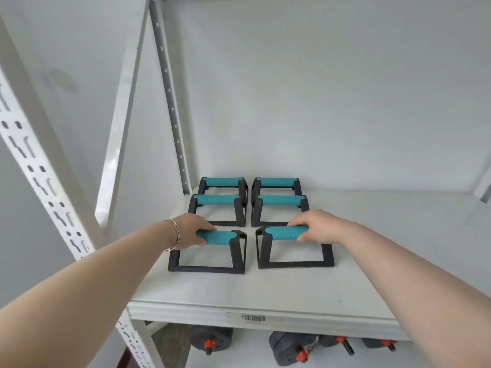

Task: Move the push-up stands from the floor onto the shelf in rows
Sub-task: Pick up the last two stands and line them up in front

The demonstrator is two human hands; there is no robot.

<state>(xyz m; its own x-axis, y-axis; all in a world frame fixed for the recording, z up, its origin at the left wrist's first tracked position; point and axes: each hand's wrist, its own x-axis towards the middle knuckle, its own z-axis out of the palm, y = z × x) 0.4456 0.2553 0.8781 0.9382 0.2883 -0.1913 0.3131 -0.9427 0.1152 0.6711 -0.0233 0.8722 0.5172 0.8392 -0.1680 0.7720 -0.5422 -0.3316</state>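
Several push-up stands with black frames and teal grips stand on the white shelf point(265, 293) in two columns. The back pair point(222, 181) point(276, 181) sits close to the wall, and a middle pair point(215, 200) point(281, 200) stands in front of it. My left hand point(192, 228) is closed around the teal grip of the front left stand point(220, 237). My right hand point(317, 225) grips the teal bar of the front right stand point(285, 233). Both front stands rest with their bases on the shelf board.
White slotted shelf uprights point(42, 179) rise at the left, with another post point(170, 94) at the back. A barcode label point(253, 318) is on the shelf's front edge. Grey dumbbells point(292, 347) with orange collars lie on the level below. White wall behind.
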